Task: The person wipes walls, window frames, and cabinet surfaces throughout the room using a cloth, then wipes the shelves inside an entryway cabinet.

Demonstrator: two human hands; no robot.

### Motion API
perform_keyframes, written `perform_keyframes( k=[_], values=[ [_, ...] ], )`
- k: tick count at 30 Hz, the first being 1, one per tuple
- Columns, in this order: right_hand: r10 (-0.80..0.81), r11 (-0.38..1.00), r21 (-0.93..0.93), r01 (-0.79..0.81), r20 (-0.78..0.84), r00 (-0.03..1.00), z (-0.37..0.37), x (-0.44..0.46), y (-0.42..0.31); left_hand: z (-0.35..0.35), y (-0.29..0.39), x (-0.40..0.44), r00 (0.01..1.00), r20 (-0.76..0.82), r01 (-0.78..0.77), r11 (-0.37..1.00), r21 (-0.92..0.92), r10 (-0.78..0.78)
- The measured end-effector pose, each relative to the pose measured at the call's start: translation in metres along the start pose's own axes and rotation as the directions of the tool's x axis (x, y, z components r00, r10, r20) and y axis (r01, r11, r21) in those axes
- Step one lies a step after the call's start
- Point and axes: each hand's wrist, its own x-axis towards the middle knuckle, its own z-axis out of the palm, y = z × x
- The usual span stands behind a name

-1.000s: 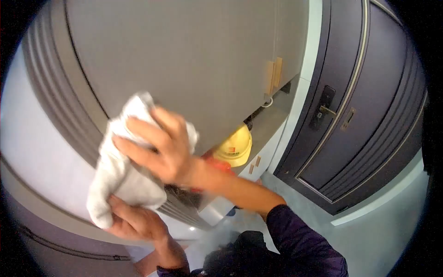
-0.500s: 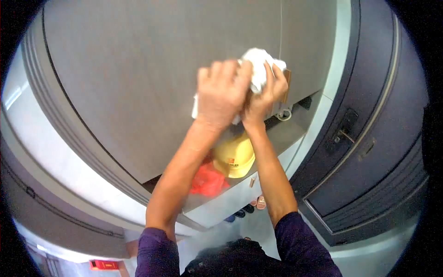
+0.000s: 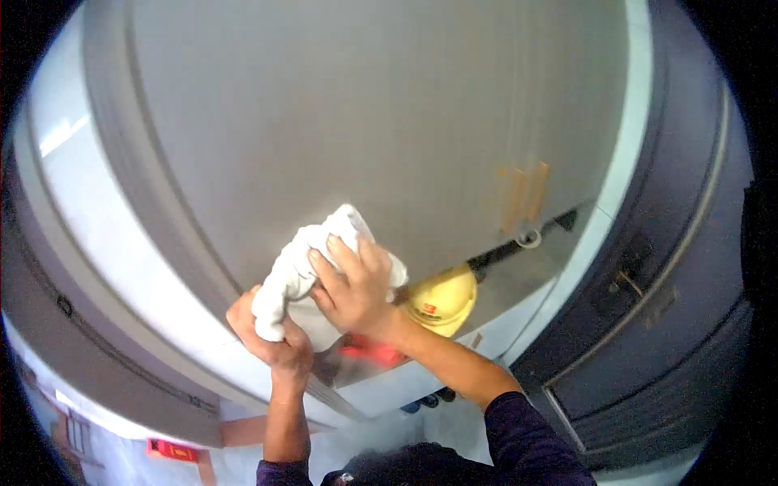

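Note:
A bunched white cloth (image 3: 285, 274) is in both my hands, in front of the grey cabinet doors (image 3: 365, 121). My left hand (image 3: 275, 344) grips its lower left end, fingers wrapped round it. Across the upper right part of the cloth lies my right hand (image 3: 352, 283), fingers bent and pressing into it. The cloth is at the lower left of the doors; whether it touches the panel I cannot tell for certain. Below and right of my right hand, a yellow hard hat (image 3: 444, 301) rests on the shelf, with a red bag-like item (image 3: 371, 350) beside it, partly behind my wrist.
Two wooden handles (image 3: 525, 198) are on the doors at right, above a roll of tape (image 3: 528, 238) on the shelf. A dark door (image 3: 681, 324) stands at far right. Dark shoes (image 3: 428, 400) are on the floor under the lower cabinet. A red box (image 3: 173, 450) lies bottom left.
Both hands have moved down and left with the cloth, from near the door handles to the lower left of the cabinet. The view has shifted slightly too.

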Motion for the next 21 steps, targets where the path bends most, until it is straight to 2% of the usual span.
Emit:
perform_keyframes(
  k=[1,3,4,6,7,8,10,11,12,13,14,15,16,17,18,20,21],
  values=[
    [-0.042,0.999,0.002,0.042,0.032,0.999,0.010,0.017,-0.013,-0.009,-0.009,0.007,0.984,-0.093,0.140,0.983,-0.115,-0.151],
    [-0.183,0.983,0.029,0.182,0.052,0.982,0.027,0.058,-0.025,-0.024,-0.020,0.042,0.984,-0.146,0.096,0.995,-0.033,-0.100],
    [-0.252,0.968,0.010,0.252,0.086,0.964,0.031,0.081,-0.029,-0.027,-0.029,0.054,0.970,-0.216,0.099,0.992,-0.073,-0.112],
    [-0.259,0.966,0.025,0.258,0.054,0.964,0.042,0.125,-0.039,-0.033,-0.037,0.088,0.969,-0.225,0.064,0.981,-0.183,-0.106],
    [-0.262,0.965,-0.008,0.262,-0.007,0.965,0.048,0.145,-0.041,-0.036,-0.039,0.106,0.975,-0.211,0.025,0.983,-0.182,-0.063],
    [-0.255,0.966,-0.052,0.252,-0.072,0.964,0.043,0.163,-0.041,-0.033,-0.027,0.124,0.973,-0.223,-0.075,0.995,-0.060,0.060],
    [-0.228,0.972,-0.080,0.221,-0.094,0.969,0.036,0.180,-0.047,-0.013,-0.014,0.149,0.965,-0.261,-0.092,0.974,-0.208,0.036],
    [-0.208,0.971,-0.140,0.193,-0.099,0.973,0.024,0.186,-0.037,-0.005,-0.011,0.151,0.961,-0.272,-0.099,0.986,-0.135,0.060],
    [-0.226,0.970,-0.114,0.215,-0.100,0.969,0.014,0.188,-0.029,0.007,-0.004,0.148,0.960,-0.270,-0.107,0.990,-0.091,0.079],
    [-0.254,0.964,-0.091,0.249,-0.046,0.966,0.006,0.179,-0.027,0.007,0.001,0.132,0.965,-0.260,-0.066,0.994,-0.089,0.041],
    [-0.305,0.952,-0.010,0.305,-0.068,0.950,0.009,0.165,-0.023,-0.004,-0.008,0.102,0.992,-0.124,0.022,0.995,-0.094,-0.033],
    [-0.362,0.929,0.090,0.359,0.014,0.932,0.002,0.158,-0.019,-0.012,-0.004,0.084,0.998,-0.062,-0.029,0.999,0.042,0.031],
    [-0.240,0.963,0.172,0.209,0.181,0.954,-0.003,0.130,-0.023,-0.020,0.001,0.067,0.995,0.001,-0.094,0.981,0.171,0.095],
    [-0.259,0.956,0.197,0.216,0.224,0.940,-0.009,0.114,-0.024,-0.031,0.001,0.048,0.990,0.105,-0.105,0.983,0.150,0.089],
    [-0.316,0.945,0.095,0.312,0.027,0.948,-0.011,0.106,-0.024,-0.031,0.005,0.031,0.975,0.078,-0.220,0.950,0.222,0.208],
    [-0.302,0.953,0.047,0.300,0.036,0.953,-0.029,0.087,-0.019,-0.031,0.016,-0.001,0.998,0.051,-0.040,0.996,0.083,0.036],
    [-0.286,0.958,0.039,0.284,0.052,0.957,-0.039,0.080,-0.014,-0.028,0.027,0.001,0.993,0.103,-0.057,0.996,0.066,0.050]
  ],
)
